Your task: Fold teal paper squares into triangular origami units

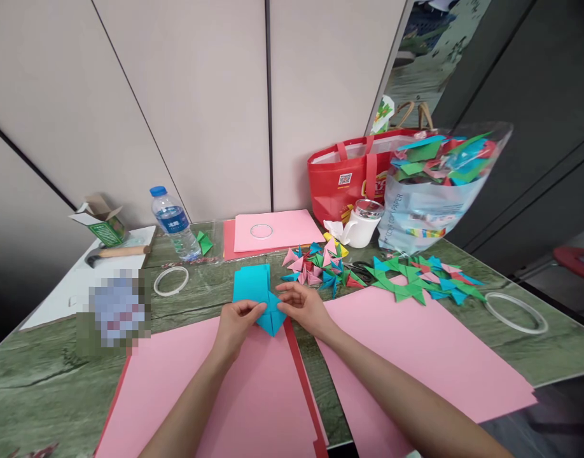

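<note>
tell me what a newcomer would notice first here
Likely the folded blue paper between the left hand and the right hand, mid-picture. Next, the red bag toward the back right, with a plastic bag of coloured paper pieces beside it. Large pink sheets spread across the foreground also stand out.

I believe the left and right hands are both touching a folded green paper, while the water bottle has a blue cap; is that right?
Not quite: the head view shows the folded paper that the left hand and right hand touch is blue, not green; the water bottle does have a blue cap.
</note>
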Demonstrator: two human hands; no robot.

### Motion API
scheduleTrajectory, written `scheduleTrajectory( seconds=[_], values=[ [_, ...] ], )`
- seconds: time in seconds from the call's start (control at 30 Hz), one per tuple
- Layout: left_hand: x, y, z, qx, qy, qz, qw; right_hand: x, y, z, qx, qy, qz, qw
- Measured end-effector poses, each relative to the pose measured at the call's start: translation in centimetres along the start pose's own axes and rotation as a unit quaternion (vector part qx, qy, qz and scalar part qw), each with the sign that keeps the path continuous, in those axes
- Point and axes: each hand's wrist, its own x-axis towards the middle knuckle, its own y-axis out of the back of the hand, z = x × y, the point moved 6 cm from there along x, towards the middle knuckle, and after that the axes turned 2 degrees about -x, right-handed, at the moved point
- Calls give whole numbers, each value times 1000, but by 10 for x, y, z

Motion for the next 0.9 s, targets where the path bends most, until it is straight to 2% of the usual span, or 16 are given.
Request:
scheduleTrajectory(
  seconds=[0.1,0.27,0.33,0.4,0.47,0.57,0.73,0.9],
  values=[
    [1,1,-1,22,-22,8,999,-1,1,-3,-57,19,13,998],
    [-3,6,16,127,-147,56,979,-6,9,-21,-184,98,88,974],
    [-4,4,16,122,-122,34,984,-8,9,-26,-177,120,99,972],
    [-4,-3,11,78,-65,-20,995,-10,8,-30,-150,137,92,975],
    [-6,-8,9,33,-39,-52,997,-10,6,-32,-121,149,80,978],
    [-7,-7,14,4,-64,-31,997,-11,4,-34,-81,157,63,982],
    [-8,2,24,34,-118,16,992,-11,3,-35,-75,152,51,984],
    [-7,2,18,41,-96,7,995,-9,7,-31,-45,141,66,987]
  ],
)
